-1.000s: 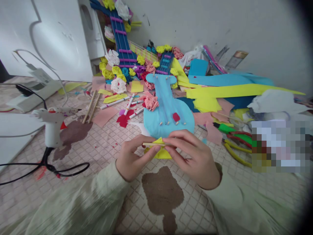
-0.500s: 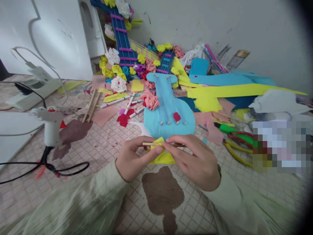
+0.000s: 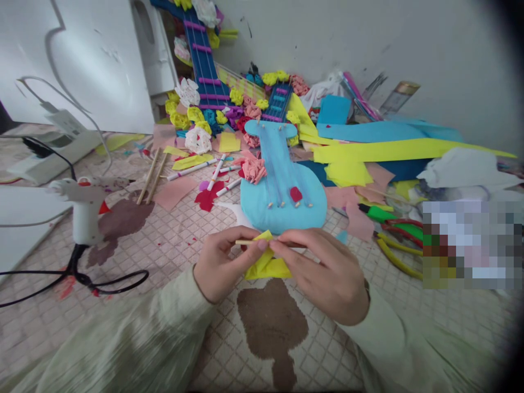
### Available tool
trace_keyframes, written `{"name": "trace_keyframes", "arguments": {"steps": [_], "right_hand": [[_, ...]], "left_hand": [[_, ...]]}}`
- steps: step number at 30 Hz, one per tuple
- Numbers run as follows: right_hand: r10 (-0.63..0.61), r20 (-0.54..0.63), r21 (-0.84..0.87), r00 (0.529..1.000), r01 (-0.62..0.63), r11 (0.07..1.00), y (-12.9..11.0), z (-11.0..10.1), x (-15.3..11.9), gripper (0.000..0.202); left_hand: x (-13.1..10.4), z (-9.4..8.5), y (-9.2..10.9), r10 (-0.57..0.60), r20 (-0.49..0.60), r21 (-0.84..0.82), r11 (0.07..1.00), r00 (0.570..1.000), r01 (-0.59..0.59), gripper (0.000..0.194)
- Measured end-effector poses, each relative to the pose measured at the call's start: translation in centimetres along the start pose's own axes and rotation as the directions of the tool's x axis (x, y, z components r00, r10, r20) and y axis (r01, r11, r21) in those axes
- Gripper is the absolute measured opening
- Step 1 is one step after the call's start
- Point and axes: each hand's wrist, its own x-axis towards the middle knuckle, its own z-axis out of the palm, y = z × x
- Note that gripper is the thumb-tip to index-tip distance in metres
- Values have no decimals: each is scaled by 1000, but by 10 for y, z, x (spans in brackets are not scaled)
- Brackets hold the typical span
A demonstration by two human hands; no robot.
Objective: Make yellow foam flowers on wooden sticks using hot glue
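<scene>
Between my two hands is a thin wooden stick [image 3: 244, 242] lying crosswise, with yellow crepe paper [image 3: 268, 267] around or against its middle. My left hand [image 3: 225, 265] pinches the stick and the paper's edge between thumb and fingers. From the other side, my right hand [image 3: 327, 270] pinches the stick and paper, its fingertips meeting my left thumb. The paper's lower part hangs below the fingers. Just beyond my hands lies a light blue guitar-shaped piece [image 3: 257, 204] with strings, a dark red patch and a pink crumpled paper flower [image 3: 252, 169] at its left edge.
A white glue gun [image 3: 87, 218] stands at left with its black cord looping near my left sleeve. Two wooden sticks [image 3: 152, 177] and several markers [image 3: 216, 172] lie further back. Pliers [image 3: 397, 254] with yellow handles sit at right. Paper strips and decorated guitars [image 3: 204, 65] line the wall.
The stick has shifted slightly left in my fingers, and the yellow paper's top has turned a little. My right fingers have curled in closer around it.
</scene>
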Motion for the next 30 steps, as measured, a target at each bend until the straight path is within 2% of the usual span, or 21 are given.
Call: {"name": "trace_keyframes", "arguments": {"steps": [4,7,10,14,17,25,30], "right_hand": [[3,22,-21,1000,-3,1000,2,-1,-1,17],[64,51,2,997,-65,998,2,-2,-2,15],[145,71,101,987,-151,983,1,-2,-1,12],[275,139,273,951,-304,913,1,-3,2,8],[343,175,338,923,-383,860,2,-3,2,8],[289,172,408,942,-335,849,3,-6,5,13],[400,266,461,877,-481,746,3,-8,5,8]], "left_hand": [[-2,-1,-6,126,-8,84,989,992,-125,9],[-2,-3,-6,192,-1,143,971,981,-190,9],[-2,-3,-4,220,9,181,959,975,-218,9],[0,-3,-1,228,56,212,949,972,-234,9],[0,-4,-2,223,80,193,953,972,-234,9],[-1,-3,-3,154,129,111,979,980,-169,14],[-2,-2,-1,150,162,109,980,975,-169,13]]}}
